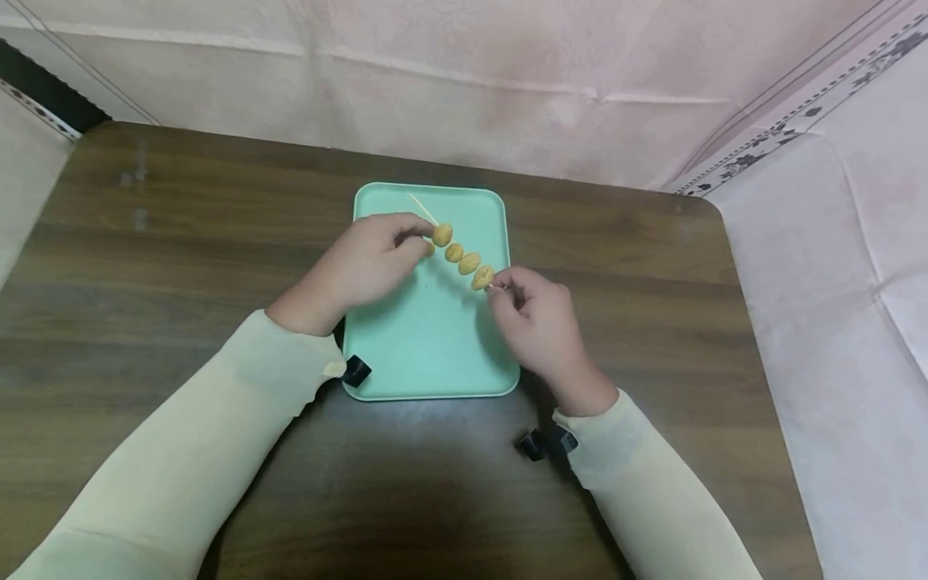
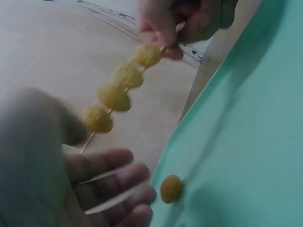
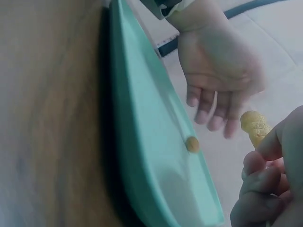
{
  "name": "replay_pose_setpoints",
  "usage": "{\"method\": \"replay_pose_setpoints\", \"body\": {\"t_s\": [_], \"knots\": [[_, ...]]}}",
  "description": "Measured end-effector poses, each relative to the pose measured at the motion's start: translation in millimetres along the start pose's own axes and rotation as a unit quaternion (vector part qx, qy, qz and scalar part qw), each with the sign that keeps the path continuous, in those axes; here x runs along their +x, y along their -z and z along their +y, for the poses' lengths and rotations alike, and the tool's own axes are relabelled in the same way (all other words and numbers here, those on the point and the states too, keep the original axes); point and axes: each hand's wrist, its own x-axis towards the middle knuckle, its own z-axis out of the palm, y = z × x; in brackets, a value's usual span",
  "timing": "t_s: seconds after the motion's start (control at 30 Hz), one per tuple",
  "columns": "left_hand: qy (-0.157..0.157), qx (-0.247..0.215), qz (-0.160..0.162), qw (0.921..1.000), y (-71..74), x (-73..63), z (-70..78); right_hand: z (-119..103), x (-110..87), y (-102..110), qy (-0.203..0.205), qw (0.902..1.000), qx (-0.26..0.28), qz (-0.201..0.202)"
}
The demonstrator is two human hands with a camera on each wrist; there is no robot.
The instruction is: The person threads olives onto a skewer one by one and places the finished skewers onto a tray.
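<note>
My right hand pinches one end of a thin pale skewer between thumb and fingers. Several yellow-brown, rough-skinned balls are threaded along it, with the bare tip pointing up and left. At the tip end, my left hand is beside the outermost ball; its fingers stretch out loosely, and whether the thumb touches the ball is hard to tell. The skewer hangs above a mint-green tray. One loose ball lies on the tray, mostly hidden by my left hand in the head view.
Under the tray is a dark wood-grain table. Pale cloth hangs behind it, and more white cloth is at the right. Small black cameras sit by the sleeve cuffs.
</note>
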Motion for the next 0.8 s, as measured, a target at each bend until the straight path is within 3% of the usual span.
{"method": "replay_pose_setpoints", "body": {"t_s": [0.1, 0.27, 0.33, 0.43, 0.6, 0.7, 0.8], "knots": [[-0.005, 0.075, -0.022, 0.9969, 2.8, 8.9, 0.6, 2.9, 0.9, 7.3, -0.011, 0.9999, 0.001, 0.008], [-0.025, 0.185, -0.062, 0.9804, -2.8, 20.8, 0.7, 5.8, 0.6, 14.7, -0.026, 0.9996, 0.005, 0.011], [-0.037, 0.212, -0.063, 0.9745, -7.1, 23.4, 0.5, 6.5, 0.3, 15.6, -0.027, 0.9996, 0.008, 0.011], [-0.051, 0.223, -0.047, 0.9723, -10.1, 24.4, -1.5, 6.7, -0.1, 15.5, -0.021, 0.9997, 0.011, 0.01], [-0.047, 0.161, -0.01, 0.9857, -5.7, 20.4, -9.9, 6.4, -3.4, 15.3, -0.023, 0.9996, 0.015, 0.001], [-0.014, 0.088, 0.006, 0.996, 1.0, 13.2, -15.2, 6.3, -5.6, 14.9, -0.026, 0.9994, 0.021, -0.003], [0.036, 0.006, 0.028, 0.999, 7.7, 3.7, -18.1, 6.4, -6.9, 14.1, -0.025, 0.9994, 0.022, -0.009]]}}
